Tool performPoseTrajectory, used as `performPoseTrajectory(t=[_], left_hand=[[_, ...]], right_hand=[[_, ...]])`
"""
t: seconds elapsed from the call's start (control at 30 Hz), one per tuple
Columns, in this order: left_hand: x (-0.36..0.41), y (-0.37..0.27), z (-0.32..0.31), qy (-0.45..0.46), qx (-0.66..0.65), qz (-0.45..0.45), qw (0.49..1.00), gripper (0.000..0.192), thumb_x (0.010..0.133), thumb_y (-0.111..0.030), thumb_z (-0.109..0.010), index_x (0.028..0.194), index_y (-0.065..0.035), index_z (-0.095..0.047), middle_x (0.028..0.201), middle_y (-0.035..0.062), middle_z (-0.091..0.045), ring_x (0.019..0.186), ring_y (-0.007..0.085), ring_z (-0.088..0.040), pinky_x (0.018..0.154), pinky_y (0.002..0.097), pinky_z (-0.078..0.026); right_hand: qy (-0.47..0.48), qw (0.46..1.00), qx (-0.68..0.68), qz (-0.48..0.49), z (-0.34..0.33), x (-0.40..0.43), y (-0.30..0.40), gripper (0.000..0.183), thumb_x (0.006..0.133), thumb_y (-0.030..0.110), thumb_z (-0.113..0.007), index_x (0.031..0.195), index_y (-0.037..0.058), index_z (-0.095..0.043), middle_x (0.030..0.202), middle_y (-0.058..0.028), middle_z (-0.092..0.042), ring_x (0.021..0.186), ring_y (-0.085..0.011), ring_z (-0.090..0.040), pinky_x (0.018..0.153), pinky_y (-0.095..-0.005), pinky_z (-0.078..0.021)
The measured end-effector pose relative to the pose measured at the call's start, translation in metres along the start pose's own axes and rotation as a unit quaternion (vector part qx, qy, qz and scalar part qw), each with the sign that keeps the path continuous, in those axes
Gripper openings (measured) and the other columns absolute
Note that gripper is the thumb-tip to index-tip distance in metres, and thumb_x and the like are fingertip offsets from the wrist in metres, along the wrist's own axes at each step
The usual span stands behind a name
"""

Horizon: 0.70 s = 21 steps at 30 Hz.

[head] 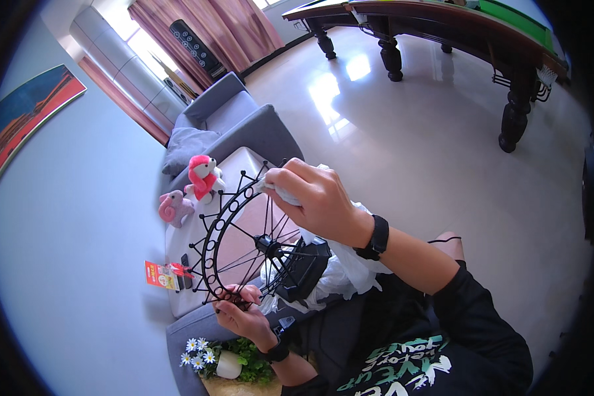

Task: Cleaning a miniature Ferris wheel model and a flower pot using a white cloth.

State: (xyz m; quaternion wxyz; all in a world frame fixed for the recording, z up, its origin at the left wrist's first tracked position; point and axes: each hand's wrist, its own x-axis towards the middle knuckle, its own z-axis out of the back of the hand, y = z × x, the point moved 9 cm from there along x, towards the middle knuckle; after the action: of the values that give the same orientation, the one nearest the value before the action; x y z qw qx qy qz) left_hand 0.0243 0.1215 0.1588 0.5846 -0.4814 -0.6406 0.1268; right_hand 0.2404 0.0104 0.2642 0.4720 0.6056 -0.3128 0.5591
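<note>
A black model Ferris wheel (267, 245) with thin spokes and small knobs along its rim stands tilted before me. Its dark base (304, 272) rests amid crumpled white plastic or cloth (358, 270) near my lap. Low on the rim, my left hand (242, 312) grips the wheel between thumb and fingers. My right hand (311, 198) pinches a white cloth or tissue (282, 193) against the upper rim, covering part of it. Both wrists wear black bands.
Beyond the wheel, a pale table (247, 163) bears a pink-and-white plush dog (205, 178), a plush elephant (175, 208), a remote (185, 270) and a red-and-yellow printed card (161, 275). Potted daisies (227, 364) sit beside my left forearm. A grey armchair (237, 119) and billiard table (425, 22) stand farther off.
</note>
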Motion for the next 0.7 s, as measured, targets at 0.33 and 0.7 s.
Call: performPoseTrajectory(t=[0.33,0.7], left_hand=[[0.002,0.005,0.003,-0.01,0.0,0.013,1.0,0.043,0.091,-0.044,-0.034,0.088,-0.0015,-0.043,0.054,0.004,-0.039,0.046,0.0132,-0.038,0.045,0.0261,-0.034],[0.003,0.007,0.003,-0.02,0.0,0.013,1.0,0.043,0.092,-0.044,-0.033,0.086,-0.0016,-0.041,0.053,0.0037,-0.038,0.045,0.0129,-0.035,0.045,0.0257,-0.033]], right_hand=[[0.031,0.988,-0.012,-0.151,0.002,-0.047,-0.05,0.011,0.075,0.008,-0.062,0.082,0.002,-0.055,0.074,-0.0131,-0.059,0.059,-0.0281,-0.059,0.053,-0.0322,-0.0466],[0.191,0.952,-0.043,-0.236,-0.009,-0.06,-0.057,0.012,0.075,0.01,-0.062,0.08,0.0005,-0.056,0.072,-0.0156,-0.059,0.061,-0.0302,-0.058,0.057,-0.0336,-0.0469]])
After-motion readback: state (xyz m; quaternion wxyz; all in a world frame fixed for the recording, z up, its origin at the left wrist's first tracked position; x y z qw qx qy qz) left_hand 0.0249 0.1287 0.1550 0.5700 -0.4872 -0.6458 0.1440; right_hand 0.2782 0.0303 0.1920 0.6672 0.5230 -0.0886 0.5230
